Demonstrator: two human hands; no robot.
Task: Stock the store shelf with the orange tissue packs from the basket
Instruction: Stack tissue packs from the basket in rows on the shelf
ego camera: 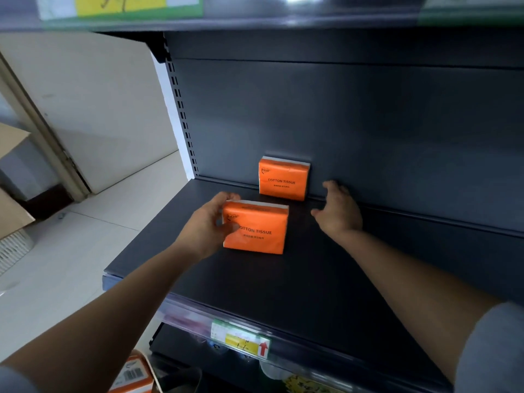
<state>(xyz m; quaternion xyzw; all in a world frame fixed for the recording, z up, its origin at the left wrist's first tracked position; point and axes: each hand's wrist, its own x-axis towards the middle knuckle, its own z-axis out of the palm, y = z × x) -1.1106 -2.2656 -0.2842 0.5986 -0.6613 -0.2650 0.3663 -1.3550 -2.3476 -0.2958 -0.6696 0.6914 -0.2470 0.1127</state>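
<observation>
Cream wall (pixel 99 103) seen at left; beige door frame (pixel 42 129) set against it. Floor (pixel 71 251) laid in pale tiles, grout lines visible. Cardboard boxes (pixel 12 214) placed at far left edge. Dark grey shelving unit (pixel 326 279) fitted with slotted upright (pixel 181 109) and plain back panel (pixel 354 114). Clear price rail (pixel 192 316) mounted on front edge, yellow-green label (pixel 241 338) inserted. Light glare reflected on upper shelf (pixel 283 21).

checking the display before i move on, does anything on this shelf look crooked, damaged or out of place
Nothing stands out. One tissue pack stands upright against the back panel, label facing out. The second pack is only gripped in the left hand in front of it, not yet released.
</observation>
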